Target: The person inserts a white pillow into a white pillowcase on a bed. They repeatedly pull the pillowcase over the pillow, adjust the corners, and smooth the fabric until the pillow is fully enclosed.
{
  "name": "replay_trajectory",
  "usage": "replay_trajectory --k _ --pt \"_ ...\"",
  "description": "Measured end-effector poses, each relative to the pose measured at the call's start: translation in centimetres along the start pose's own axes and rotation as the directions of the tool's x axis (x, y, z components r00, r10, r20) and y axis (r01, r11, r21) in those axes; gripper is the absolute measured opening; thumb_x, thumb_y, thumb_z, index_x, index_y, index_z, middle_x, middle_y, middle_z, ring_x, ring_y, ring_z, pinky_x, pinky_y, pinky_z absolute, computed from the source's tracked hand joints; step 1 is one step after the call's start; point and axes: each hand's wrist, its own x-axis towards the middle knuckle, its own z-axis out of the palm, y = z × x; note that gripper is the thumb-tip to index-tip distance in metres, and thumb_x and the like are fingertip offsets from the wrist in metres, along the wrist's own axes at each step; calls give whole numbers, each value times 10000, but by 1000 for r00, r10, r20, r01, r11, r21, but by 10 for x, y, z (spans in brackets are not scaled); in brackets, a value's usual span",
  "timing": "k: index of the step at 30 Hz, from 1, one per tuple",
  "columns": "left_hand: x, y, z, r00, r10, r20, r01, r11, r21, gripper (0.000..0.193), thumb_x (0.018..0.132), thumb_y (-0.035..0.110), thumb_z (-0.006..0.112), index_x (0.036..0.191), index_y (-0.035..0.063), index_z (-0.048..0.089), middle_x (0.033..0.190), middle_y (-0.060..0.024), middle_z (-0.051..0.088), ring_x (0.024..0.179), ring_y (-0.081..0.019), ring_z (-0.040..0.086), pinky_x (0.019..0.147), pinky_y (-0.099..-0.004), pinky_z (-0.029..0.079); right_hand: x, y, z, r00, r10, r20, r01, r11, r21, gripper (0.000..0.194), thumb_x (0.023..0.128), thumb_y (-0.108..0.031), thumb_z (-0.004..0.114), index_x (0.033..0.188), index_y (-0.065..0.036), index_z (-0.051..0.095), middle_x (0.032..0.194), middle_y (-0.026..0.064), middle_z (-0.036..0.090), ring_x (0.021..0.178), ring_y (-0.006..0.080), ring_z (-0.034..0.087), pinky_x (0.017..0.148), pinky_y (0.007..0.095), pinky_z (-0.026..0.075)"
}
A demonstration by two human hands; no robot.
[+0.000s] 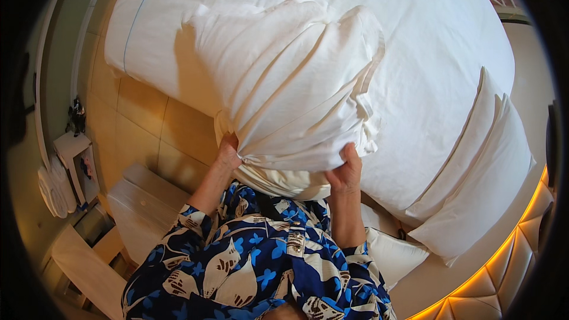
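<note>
A white pillowcase [284,80], deeply creased and partly pulled over a cream pillow [284,182], is held up in front of my body above the bed's near edge. My left hand [230,151] pinches the bunched cloth at the left side, where the folds gather to a point. On the right, my right hand [346,169] grips the lower corner of the cloth with the thumb on top. Most of the pillow is hidden under the cloth, with its cream underside showing against my shirt.
A bed [426,53] with a white sheet spreads ahead. Two white pillows [480,178] overlap at its right, near a lit padded headboard [480,280]. Another pillow [391,253] lies lower right. At left are a bench [142,204], a small shelf unit [75,151] and hanging white towels [58,186].
</note>
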Motion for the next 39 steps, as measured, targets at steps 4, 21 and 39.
replay_trajectory --k 4,21,39 --pt "4 -4 -1 1000 24 18 -23 998 -64 400 864 238 460 1182 -4 440 1128 -139 533 994 -276 546 851 -439 457 7 -2 12 965 -261 6 260 961 -98 564 793 -171 590 1270 -25 325 1228 96 452 1124 261 435 959 420 345" --pt "-14 10 32 983 55 174 -20 980 -196 510 848 387 477 1237 64 413 1196 -117 493 1111 -276 458 950 -456 355 47 -8 23 954 37 297 -139 934 328 585 754 -270 643 1219 -7 405 1166 136 510 1061 286 496 928 445 385" --pt "-20 5 146 864 15 503 199 908 -368 482 856 290 355 1247 10 388 1251 -147 440 1143 -287 436 977 -445 329 60 -13 45 924 75 376 -231 892 389 498 813 -241 546 1194 46 404 1147 185 512 1036 304 517 918 426 407"
